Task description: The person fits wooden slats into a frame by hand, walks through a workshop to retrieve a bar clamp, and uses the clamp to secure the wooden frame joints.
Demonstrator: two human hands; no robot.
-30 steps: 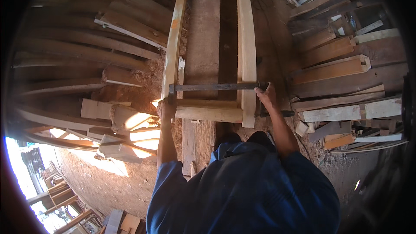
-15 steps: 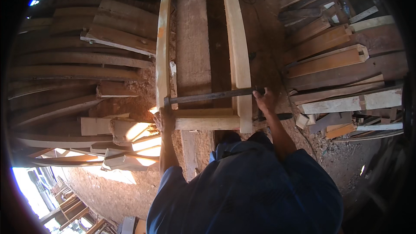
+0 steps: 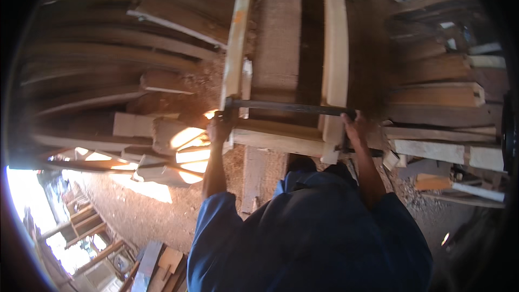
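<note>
A long dark metal bar clamp (image 3: 292, 107) lies across a pale wooden frame (image 3: 336, 48), near the frame's closer end rail (image 3: 278, 139). My left hand (image 3: 219, 127) is closed at the bar's left end, beside the frame's left corner; its fingers are partly hidden and blurred. At the other end, my right hand (image 3: 354, 127) grips the bar just outside the right side rail. Another dark bar-like piece (image 3: 367, 152) shows below my right hand, partly behind the forearm.
Under the frame runs a wide brown board (image 3: 277, 38). Stacked planks (image 3: 108, 48) line the left side, and lumber offcuts (image 3: 432, 97) are piled on the right. Dusty ground (image 3: 162, 205) lies at the lower left, with wooden pieces (image 3: 157, 270) beyond it.
The whole view has swung, so the frame and my hands appear farther right. The bar's right end now sits slightly lower in the picture than its left. Both hands stay at its ends.
</note>
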